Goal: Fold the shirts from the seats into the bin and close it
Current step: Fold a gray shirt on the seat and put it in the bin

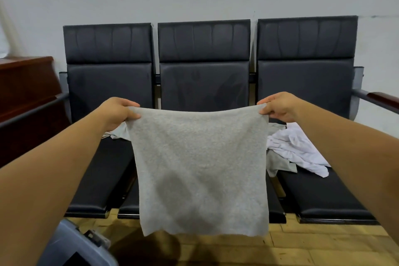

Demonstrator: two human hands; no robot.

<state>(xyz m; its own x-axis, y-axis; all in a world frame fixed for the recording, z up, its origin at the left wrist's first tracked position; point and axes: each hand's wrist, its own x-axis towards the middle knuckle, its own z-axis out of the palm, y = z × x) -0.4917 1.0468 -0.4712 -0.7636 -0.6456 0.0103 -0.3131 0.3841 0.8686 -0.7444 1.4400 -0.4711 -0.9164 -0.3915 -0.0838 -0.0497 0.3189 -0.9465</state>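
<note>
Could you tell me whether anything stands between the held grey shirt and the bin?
Nothing visible does. The grey shirt hangs free from the left hand and right hand, and only bare floor lies between it and the bin at lower left, itself only partly in view.

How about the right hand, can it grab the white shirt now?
Probably not yet: the right hand is busy pinching a corner of the gray shirt. The white shirt lies uncovered on the seat below it, so once freed, nothing seems to block it.
</note>
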